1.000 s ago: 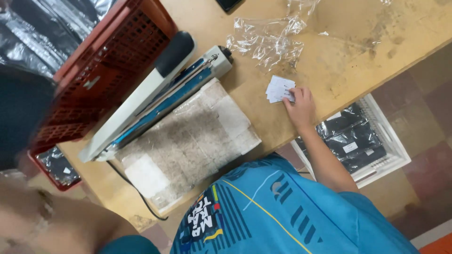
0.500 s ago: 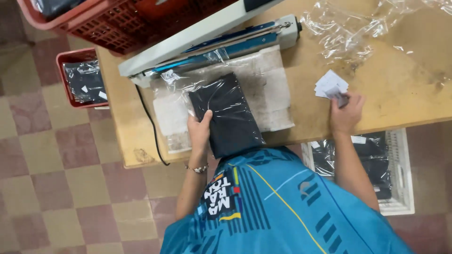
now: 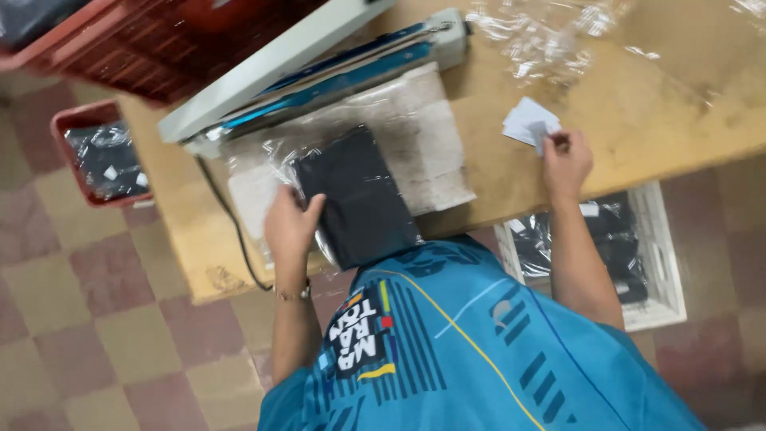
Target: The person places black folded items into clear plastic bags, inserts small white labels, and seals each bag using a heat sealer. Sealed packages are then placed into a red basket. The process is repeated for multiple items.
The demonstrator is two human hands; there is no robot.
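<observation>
My left hand (image 3: 289, 223) grips the near left edge of a flat black folded garment (image 3: 359, 195) in a clear plastic bag. The garment lies on a worn white sheet (image 3: 435, 136) just in front of a long heat sealer (image 3: 319, 68) with a blue bar. My right hand (image 3: 568, 160) pinches one small white card at the edge of a little pile of white cards (image 3: 523, 121) on the wooden table (image 3: 654, 112). My blue shirt fills the bottom of the view.
Crumpled clear plastic bags (image 3: 542, 36) lie at the far side of the table. A large red crate (image 3: 159, 48) stands beside the sealer. On the floor are a small red crate (image 3: 76, 120) and a white crate (image 3: 666, 263), both holding bagged black garments. A black cable (image 3: 227, 215) hangs off the table edge.
One second ago only my right hand was on the cards. My left hand has since brought the bagged black garment onto the white sheet, and my right hand has picked up one card.
</observation>
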